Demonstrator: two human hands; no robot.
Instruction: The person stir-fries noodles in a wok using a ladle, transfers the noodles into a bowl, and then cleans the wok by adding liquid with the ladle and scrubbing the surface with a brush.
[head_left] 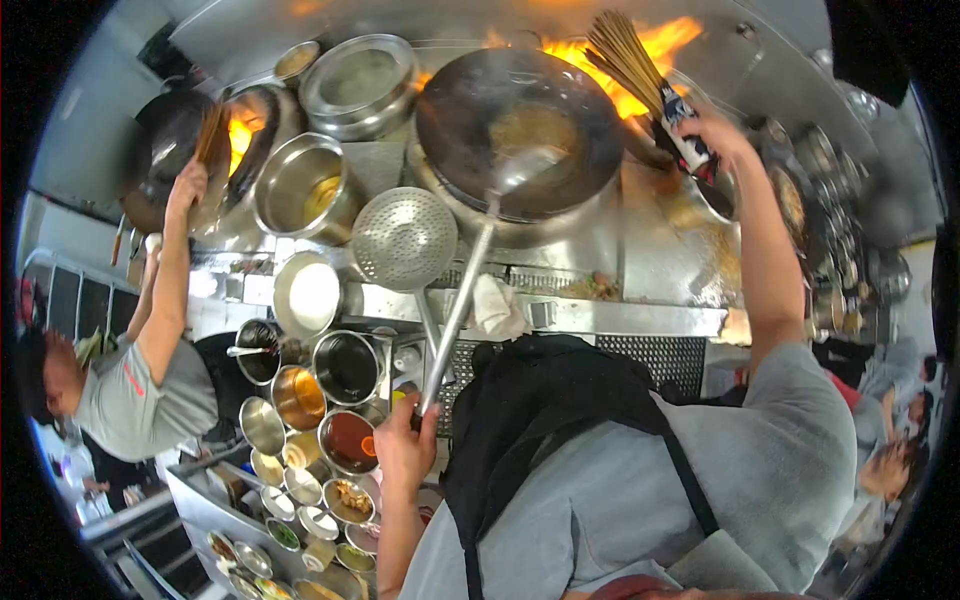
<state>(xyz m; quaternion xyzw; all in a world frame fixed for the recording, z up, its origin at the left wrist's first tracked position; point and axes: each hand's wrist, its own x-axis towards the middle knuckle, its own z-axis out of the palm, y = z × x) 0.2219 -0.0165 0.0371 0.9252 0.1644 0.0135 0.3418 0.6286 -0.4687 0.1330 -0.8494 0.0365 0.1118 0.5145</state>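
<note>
My left hand [408, 445] is closed around the end of a long-handled metal ladle [466, 282]. The ladle's bowl rests inside a large dark wok [455, 115], over some brownish liquid. At the upper right, my right hand [712, 138] grips a bamboo wok brush [625, 52] by its wrapped black, white and red handle. The brush's bristles point up and left, beside the flames [668, 42] behind the wok. A perforated skimmer [404, 238] lies left of the ladle, its handle running down next to the ladle's.
Metal pots [300, 185] stand left of the wok. Several sauce and ingredient containers [348, 440] crowd the lower left. A white cloth [497, 307] lies on the stove's front edge. At left, a co-worker [150, 390] holds another brush at a second flaming burner.
</note>
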